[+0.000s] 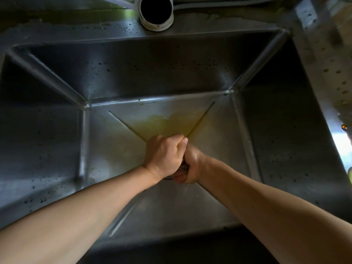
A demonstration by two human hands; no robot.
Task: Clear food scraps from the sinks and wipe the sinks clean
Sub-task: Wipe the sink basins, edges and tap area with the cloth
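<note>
Deep in a stainless-steel sink (133, 77), we reach both bare arms down to the middle of the basin floor, where the four drainage creases meet. Our left hand (163, 156) is curled into a fist, thumb laid along the knuckles, and it sits on top of our right hand (190, 168), touching it. The right hand's fingers (180, 177) are wrapped round a small dark object (182, 167) at the drain; only a sliver of it shows between the two hands, too little to tell what it is. Whether the left hand's fingers also grip that object, we cannot tell. A yellowish puddle (163, 123) lies on the sink floor just beyond the left knuckles, spreading between the two far creases. Dark specks dot the sink walls. A white pipe mouth (156, 10) opens above the back rim.
</note>
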